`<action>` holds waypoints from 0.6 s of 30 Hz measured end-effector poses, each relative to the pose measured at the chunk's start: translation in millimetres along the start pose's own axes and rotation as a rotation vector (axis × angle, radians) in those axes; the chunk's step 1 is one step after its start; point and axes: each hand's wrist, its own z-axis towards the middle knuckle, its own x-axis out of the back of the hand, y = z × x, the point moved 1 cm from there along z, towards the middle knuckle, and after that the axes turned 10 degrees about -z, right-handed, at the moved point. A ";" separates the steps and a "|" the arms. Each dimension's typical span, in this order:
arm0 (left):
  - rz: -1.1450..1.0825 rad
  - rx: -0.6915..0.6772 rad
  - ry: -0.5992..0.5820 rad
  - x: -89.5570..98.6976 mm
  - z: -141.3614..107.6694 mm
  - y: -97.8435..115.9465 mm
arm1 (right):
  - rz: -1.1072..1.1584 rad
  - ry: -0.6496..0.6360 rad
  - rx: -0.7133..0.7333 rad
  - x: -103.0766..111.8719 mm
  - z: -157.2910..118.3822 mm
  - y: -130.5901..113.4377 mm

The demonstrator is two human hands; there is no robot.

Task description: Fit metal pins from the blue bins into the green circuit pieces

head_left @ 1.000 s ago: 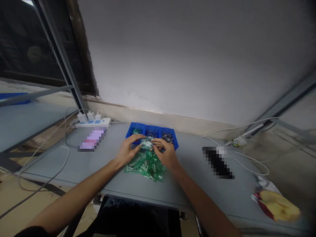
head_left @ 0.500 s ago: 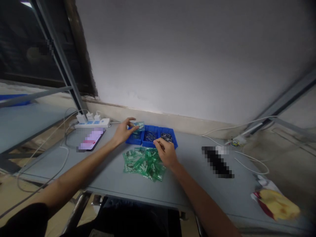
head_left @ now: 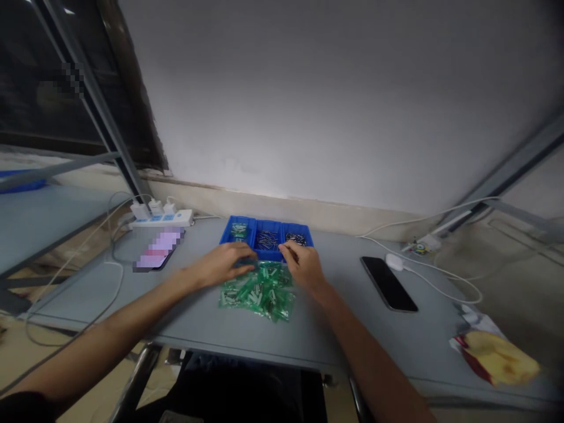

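Observation:
My left hand (head_left: 224,262) reaches over the upper left edge of a pile of small green plastic bags (head_left: 258,296), thumb and fingers apart. Small metallic and pale parts show through the bags. My right hand (head_left: 305,265) is closed in a pinch at the front of the blue bins; what its fingertips hold, if anything, is too small to make out. In the left blue bin (head_left: 224,234) lies a bagged set (head_left: 239,229). Silvery screw-like parts (head_left: 267,239) fill the middle bin, and darker small metal parts (head_left: 296,238) sit in the right one.
A lit phone (head_left: 161,248) and a white power strip (head_left: 163,220) with plugs lie to the left. At right are a dark phone (head_left: 388,284), a white charger (head_left: 394,262) with cable, and a yellow-red wrapper (head_left: 497,358). The wall (head_left: 282,200) rises behind the bins.
My left hand has let go of a small bag at the left bin, where it now lies, and come back toward the green pile. My right hand stays pinched near the bins.

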 end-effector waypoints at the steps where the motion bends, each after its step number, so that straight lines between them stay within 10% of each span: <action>1: 0.002 -0.009 -0.023 -5.8 0.3 2.2 | -0.024 -0.039 0.027 -0.1 0.4 1.7; 10: 0.149 0.099 -0.123 -50.4 17.9 7.4 | -0.191 -0.352 0.217 -1.9 0.2 16.2; 18: 0.075 0.072 0.017 -35.1 17.4 13.6 | -0.221 -0.262 0.177 -6.1 0.7 18.5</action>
